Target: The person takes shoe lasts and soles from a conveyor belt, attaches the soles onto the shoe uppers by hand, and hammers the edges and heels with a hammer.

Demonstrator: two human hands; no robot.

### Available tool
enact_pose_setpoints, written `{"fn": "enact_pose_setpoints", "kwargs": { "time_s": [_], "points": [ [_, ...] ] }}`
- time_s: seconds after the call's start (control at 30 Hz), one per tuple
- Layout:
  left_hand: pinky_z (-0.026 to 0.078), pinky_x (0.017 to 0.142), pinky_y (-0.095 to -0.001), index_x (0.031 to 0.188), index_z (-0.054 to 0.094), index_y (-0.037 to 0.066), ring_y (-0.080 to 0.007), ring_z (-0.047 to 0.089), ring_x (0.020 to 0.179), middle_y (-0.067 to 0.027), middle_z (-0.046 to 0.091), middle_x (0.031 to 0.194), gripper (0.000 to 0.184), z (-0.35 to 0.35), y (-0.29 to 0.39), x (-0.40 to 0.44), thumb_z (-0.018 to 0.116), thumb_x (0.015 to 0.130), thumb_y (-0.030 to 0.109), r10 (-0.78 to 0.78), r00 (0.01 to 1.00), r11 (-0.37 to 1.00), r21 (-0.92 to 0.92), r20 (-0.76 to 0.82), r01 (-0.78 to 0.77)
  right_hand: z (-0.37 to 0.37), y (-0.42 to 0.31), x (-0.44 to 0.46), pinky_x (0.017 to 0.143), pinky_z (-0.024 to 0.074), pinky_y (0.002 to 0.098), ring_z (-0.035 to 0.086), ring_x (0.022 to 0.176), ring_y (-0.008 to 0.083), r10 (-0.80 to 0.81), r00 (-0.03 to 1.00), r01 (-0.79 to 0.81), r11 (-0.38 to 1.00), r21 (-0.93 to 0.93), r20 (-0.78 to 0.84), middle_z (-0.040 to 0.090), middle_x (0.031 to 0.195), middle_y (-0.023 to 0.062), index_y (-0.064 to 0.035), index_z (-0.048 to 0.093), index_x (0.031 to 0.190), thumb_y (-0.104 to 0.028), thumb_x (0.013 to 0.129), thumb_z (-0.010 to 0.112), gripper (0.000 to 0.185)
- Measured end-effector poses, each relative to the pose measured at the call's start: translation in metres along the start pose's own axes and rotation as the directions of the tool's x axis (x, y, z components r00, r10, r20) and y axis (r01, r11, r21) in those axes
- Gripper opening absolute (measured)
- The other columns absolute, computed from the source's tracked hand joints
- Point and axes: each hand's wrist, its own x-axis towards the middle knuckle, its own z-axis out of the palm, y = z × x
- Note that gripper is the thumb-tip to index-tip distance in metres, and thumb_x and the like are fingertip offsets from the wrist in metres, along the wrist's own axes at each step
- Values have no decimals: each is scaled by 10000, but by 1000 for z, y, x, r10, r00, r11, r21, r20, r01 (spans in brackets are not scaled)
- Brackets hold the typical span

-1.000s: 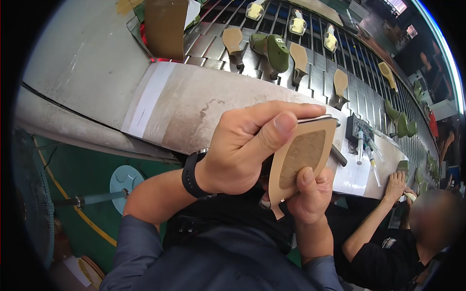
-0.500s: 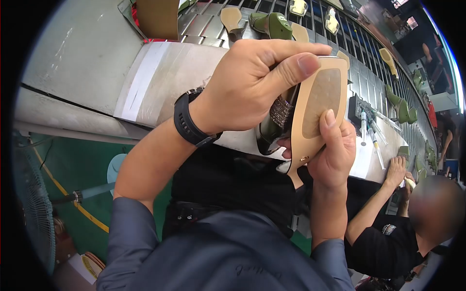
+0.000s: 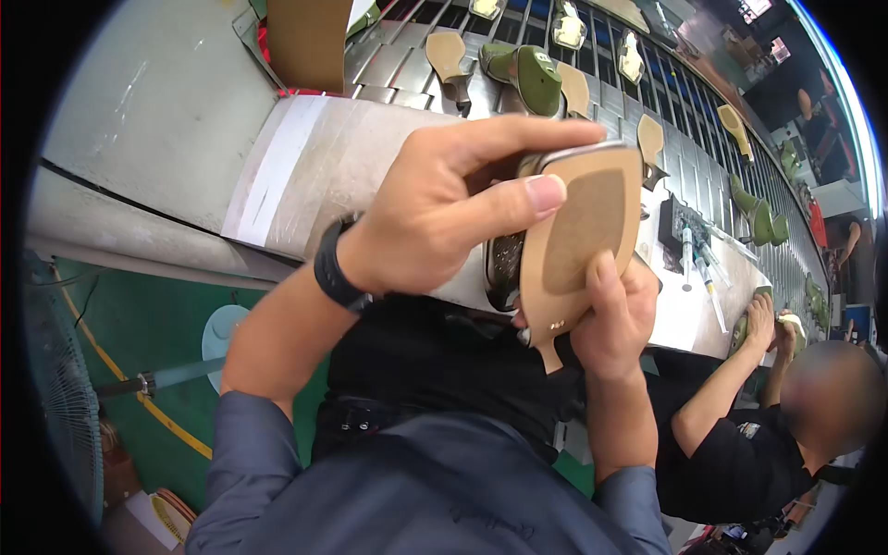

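I hold a shoe with its tan sole (image 3: 587, 217) turned toward me; a darker patch covers the forefoot, and a narrow end points down toward my body. Beside the sole a dark, shiny part (image 3: 504, 264) shows, partly covered by my hand. My left hand (image 3: 439, 203), with a black watch on the wrist, rests its thumb on the sole's left edge and reaches its fingers along the toe end. Around the right side, my right hand (image 3: 618, 319) grips the shoe, thumb flat on the sole and fingers mostly hidden behind it.
Ahead runs a metal slat conveyor (image 3: 407, 69) with green shoes (image 3: 523, 76) and tan soles (image 3: 447, 55). Syringes (image 3: 712, 291) lie by a dark block (image 3: 675, 222) on the worktable (image 3: 370, 139). A co-worker (image 3: 740, 453) handles something at right; a fan (image 3: 65, 388) stands at left.
The shoe has shifted slightly left and down, and its sole faces me a little more fully. My left hand has moved left and down with it, its thumb nearer the sole's edge.
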Motion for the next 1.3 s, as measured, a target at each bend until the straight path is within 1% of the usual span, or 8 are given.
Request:
{"fn": "enact_pose_setpoints", "kwargs": {
  "time_s": [0.07,0.17,0.2,0.33,0.63,0.73,1.17,1.3],
  "points": [
    [524,1086,-394,1412,576,-83,-290,649,1281,-264,642,1396,436,8,5,-15,597,1042,147,-13,997,999,-50,-77,10,7,15,-12,546,538,298,680,606,173,-111,992,112,994,5,-61,734,784,128,118,672,1073,-274,1090,547,412],
    [542,1070,-450,1311,631,-88,-361,665,1253,-335,653,1330,370,26,13,-39,601,1048,170,61,979,997,-35,-192,-69,1,13,-27,499,454,316,599,542,134,-285,957,280,849,-449,59,666,659,87,87,678,947,-254,1086,556,388],
    [558,1049,-495,1229,648,-56,-396,677,1226,-359,646,1318,295,29,14,-46,625,1054,180,59,972,996,-57,-228,-74,10,13,-29,475,403,349,525,472,162,-311,950,289,826,-485,35,568,576,81,34,637,812,-237,1069,592,376],
    [598,992,-504,1135,609,11,-387,717,1153,-342,671,1273,191,31,19,-63,676,1038,161,72,951,997,0,-302,-75,20,23,-34,451,391,372,490,429,281,-337,933,354,809,-469,122,501,555,95,-18,580,741,-210,1032,652,356],
    [621,878,-410,1073,572,-11,-292,748,969,-197,722,1039,132,29,38,-65,647,1019,83,12,892,992,119,-452,47,35,11,-20,464,450,372,589,474,274,-353,877,478,704,-526,325,589,611,104,-37,662,818,-112,941,760,175],
    [599,877,-391,1074,617,-36,-265,728,929,-182,712,1026,122,15,41,-66,627,990,52,72,920,894,434,-386,112,29,19,-19,471,468,351,621,496,249,-346,905,425,745,-515,246,621,630,91,-37,690,862,-122,921,789,143],
    [556,916,-366,1069,630,-21,-226,690,975,-162,681,1050,157,11,37,-65,672,961,84,113,929,856,509,-353,89,36,25,-7,451,439,356,597,469,240,-362,903,429,789,-440,233,607,597,82,-46,665,794,-88,861,815,170],
    [537,919,-364,1039,654,-29,-220,674,968,-168,667,1066,173,17,51,-51,617,1017,139,30,964,889,447,-265,95,27,-3,-1,544,507,365,661,593,263,-482,839,521,580,-626,251,664,721,105,-35,681,987,-153,769,880,318]
  ]
}}
